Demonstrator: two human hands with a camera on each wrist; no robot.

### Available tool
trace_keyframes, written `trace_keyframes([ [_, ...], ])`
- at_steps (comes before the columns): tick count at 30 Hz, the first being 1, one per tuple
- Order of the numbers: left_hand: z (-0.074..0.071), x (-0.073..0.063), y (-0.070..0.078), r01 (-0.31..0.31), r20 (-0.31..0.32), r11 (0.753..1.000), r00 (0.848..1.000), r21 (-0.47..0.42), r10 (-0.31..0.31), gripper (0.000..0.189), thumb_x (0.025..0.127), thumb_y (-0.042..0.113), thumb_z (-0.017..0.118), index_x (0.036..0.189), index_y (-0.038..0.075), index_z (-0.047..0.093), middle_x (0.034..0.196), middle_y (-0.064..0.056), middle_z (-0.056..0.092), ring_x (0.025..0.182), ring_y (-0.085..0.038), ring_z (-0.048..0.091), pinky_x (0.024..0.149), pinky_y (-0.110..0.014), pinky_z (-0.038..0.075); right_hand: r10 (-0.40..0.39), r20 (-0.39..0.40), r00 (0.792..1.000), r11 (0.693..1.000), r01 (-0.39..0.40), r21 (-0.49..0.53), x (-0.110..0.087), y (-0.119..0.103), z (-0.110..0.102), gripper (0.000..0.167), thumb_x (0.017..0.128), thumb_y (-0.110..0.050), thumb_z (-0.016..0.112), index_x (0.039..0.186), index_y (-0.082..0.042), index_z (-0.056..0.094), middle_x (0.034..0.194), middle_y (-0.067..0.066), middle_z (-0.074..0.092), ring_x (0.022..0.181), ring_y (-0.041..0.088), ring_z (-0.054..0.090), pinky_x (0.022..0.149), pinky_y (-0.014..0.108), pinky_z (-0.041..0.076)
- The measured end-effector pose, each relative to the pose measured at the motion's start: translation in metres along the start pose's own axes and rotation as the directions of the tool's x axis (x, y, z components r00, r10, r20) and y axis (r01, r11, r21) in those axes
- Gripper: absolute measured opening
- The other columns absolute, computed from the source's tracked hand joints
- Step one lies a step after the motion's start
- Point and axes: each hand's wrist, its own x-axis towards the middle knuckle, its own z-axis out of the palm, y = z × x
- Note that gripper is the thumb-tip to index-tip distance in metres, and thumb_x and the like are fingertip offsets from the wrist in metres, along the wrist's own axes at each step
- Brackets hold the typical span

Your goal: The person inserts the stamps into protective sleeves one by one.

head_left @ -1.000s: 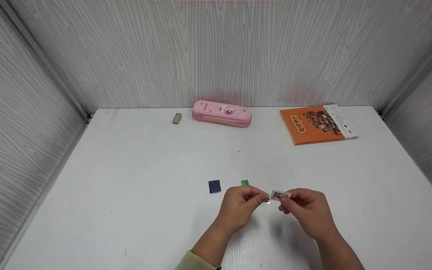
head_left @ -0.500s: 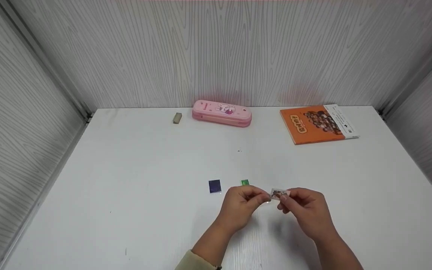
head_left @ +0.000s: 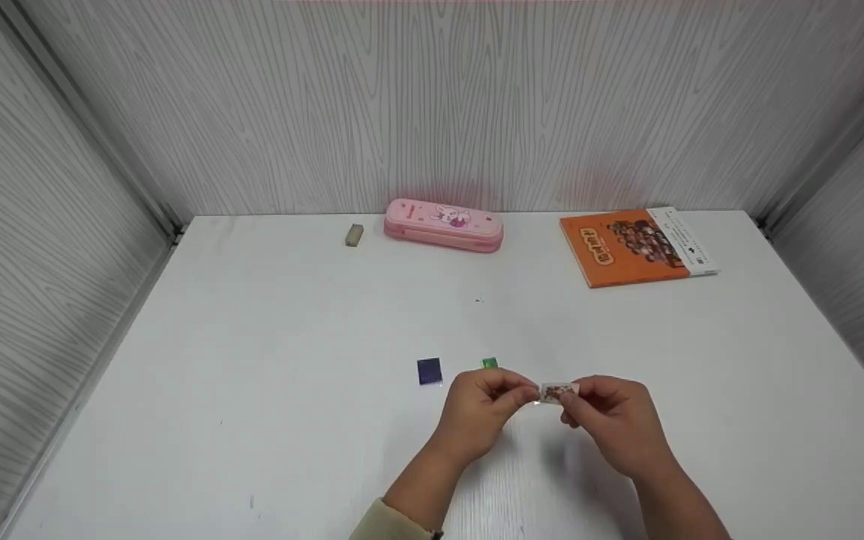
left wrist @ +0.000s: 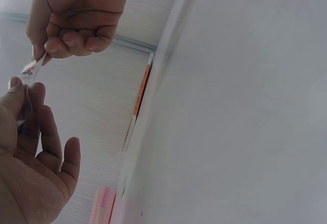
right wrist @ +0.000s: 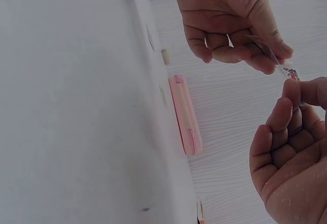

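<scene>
In the head view, my left hand (head_left: 471, 416) and right hand (head_left: 621, 426) meet above the table near its front. Between right thumb and fingers I pinch a small white card with a coloured picture (head_left: 556, 392). Its left edge lies right by my left fingertips. A small clear plastic sleeve (right wrist: 264, 46), thin and see-through, is pinched in my left hand; the right wrist view shows it best. Whether the card's edge is inside the sleeve, I cannot tell. Just beyond my left hand lie a dark blue square (head_left: 429, 371) and a green piece (head_left: 490, 363), partly hidden by that hand.
At the back of the white table (head_left: 289, 322) lie a small grey-brown block (head_left: 355, 235), a pink pencil case with a rabbit (head_left: 443, 225) and an orange book (head_left: 627, 246). Wood-grain panels (head_left: 432, 105) stand behind and on both sides.
The card first shifts left to my left fingertips, closing a small gap. It then tilts slightly in my right hand. My left hand has hardly moved.
</scene>
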Motion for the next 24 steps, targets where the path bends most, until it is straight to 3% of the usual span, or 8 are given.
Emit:
trace_keyframes([
  [13, 0.0008, -0.0007, 0.0005, 0.010, -0.017, 1.000, 1.000, 0.016, -0.009, 0.007, 0.094, 0.012, 0.081, 0.095, 0.006, 0.083, 0.088, -0.002, 0.077, 0.076, -0.006, 0.061, 0.068, -0.021, 0.049, -0.006, -0.023, 1.000, 1.000, 0.005, -0.028, -0.0004, 0.0000, 0.0013, 0.013, 0.093, 0.013, 0.072, 0.087, 0.003, 0.077, 0.079, 0.006, 0.074, 0.063, 0.014, 0.065, 0.060, 0.025, 0.057],
  [24, -0.0003, -0.0007, 0.0012, -0.001, -0.001, 1.000, 1.000, 0.013, 0.001, 0.009, 0.096, 0.014, 0.079, 0.095, 0.006, 0.083, 0.087, -0.003, 0.078, 0.077, -0.006, 0.062, 0.069, -0.022, 0.048, -0.066, -0.003, 0.998, 0.997, 0.065, -0.030, -0.0033, -0.0007, 0.0035, 0.022, 0.091, 0.016, 0.070, 0.079, -0.002, 0.072, 0.074, 0.004, 0.071, 0.060, 0.013, 0.062, 0.055, 0.025, 0.053],
])
